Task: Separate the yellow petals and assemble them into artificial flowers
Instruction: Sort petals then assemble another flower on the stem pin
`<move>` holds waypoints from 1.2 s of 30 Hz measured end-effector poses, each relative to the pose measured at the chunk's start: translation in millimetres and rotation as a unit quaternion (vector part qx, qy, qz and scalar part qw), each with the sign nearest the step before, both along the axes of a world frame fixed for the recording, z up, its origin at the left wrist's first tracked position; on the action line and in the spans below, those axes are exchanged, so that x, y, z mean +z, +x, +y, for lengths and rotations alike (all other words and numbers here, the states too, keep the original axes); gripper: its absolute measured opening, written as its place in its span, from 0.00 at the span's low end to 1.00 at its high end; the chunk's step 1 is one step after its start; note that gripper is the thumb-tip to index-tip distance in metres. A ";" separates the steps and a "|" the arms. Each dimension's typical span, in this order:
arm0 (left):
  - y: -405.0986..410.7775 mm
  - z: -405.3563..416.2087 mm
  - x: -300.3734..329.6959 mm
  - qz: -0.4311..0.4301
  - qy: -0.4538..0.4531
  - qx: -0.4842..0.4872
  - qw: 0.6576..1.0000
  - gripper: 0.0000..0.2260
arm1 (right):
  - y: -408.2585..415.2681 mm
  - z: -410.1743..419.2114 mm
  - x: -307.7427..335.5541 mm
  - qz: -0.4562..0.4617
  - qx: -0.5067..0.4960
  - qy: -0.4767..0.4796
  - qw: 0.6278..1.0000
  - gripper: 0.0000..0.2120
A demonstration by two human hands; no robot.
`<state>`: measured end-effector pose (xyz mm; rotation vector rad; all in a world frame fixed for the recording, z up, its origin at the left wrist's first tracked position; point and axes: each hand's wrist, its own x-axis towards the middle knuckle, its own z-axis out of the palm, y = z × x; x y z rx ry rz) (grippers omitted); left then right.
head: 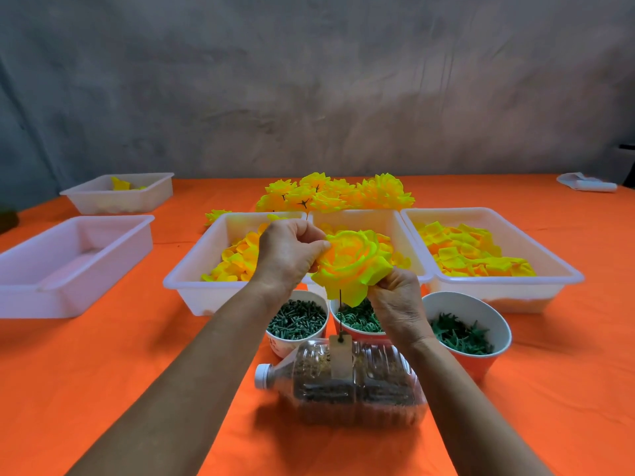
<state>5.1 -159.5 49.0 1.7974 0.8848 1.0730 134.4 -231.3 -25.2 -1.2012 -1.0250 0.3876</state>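
A layered yellow flower (352,264) sits on a thin black spike (340,316) that rises from a plastic bottle (347,383) lying on its side. My left hand (290,254) pinches the flower's left edge. My right hand (400,302) grips its lower right petals from below. Behind them, three white trays hold loose yellow petals: the left tray (192,273), the middle tray (395,221), partly hidden by the flower, and the right tray (508,281). Finished yellow flowers (335,194) lie piled behind the trays.
Three paper cups stand in front of the trays: green pegs (297,319), green rings (359,321), green leafy calyxes (464,333). An empty white tray (72,266) and another with a few petals (120,192) sit at the left. A white roll (587,183) lies far right on the orange cloth.
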 end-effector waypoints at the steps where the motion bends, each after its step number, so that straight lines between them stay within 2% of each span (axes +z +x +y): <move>1: 1.4 0.3 0.0 -0.016 -0.009 -0.009 1.000 0.03 | 1.5 0.8 0.4 0.014 -0.004 0.006 1.000 0.06; 2: 2.9 0.0 0.4 -0.031 -0.020 -0.016 0.999 0.02 | 2.7 1.8 1.0 0.024 -0.008 0.011 1.000 0.04; 4: 5.1 0.5 0.2 -0.051 -0.035 -0.022 0.998 0.06 | 4.4 3.6 2.9 0.041 -0.013 0.019 0.999 0.03; 8: 6.7 1.3 -1.2 -0.043 -0.061 -0.002 0.997 0.10 | 6.1 4.0 7.5 0.059 -0.007 0.036 0.998 0.07; 13: 7.6 2.5 0.8 -0.047 -0.105 -0.018 0.993 0.06 | 7.0 6.0 9.3 0.063 0.014 0.032 0.997 0.05; 18: 8.5 6.4 2.5 -0.038 -0.086 -0.009 0.996 0.04 | 8.0 8.4 6.7 0.033 -0.003 0.010 0.999 0.02; 23: 8.5 12.0 0.8 -0.036 -0.062 -0.001 0.997 0.04 | 6.7 11.3 9.4 0.014 0.004 0.000 1.000 0.04; 26: 9.3 15.7 -2.0 -0.049 -0.057 0.016 0.997 0.05 | 6.6 14.0 11.8 0.023 0.013 0.010 1.000 0.09; 30: 11.2 23.8 -4.4 -0.055 -0.065 0.040 0.996 0.11 | 10.2 22.1 15.1 0.053 0.004 0.005 0.999 0.05; 33: 11.5 32.7 -6.1 -0.053 -0.068 0.047 0.995 0.11 | 20.2 31.8 15.6 0.070 -0.012 0.004 0.998 0.11; 36: 14.1 44.4 -8.1 -0.052 -0.072 0.058 0.994 0.11 | 30.3 43.9 19.7 0.093 -0.029 0.003 0.995 0.10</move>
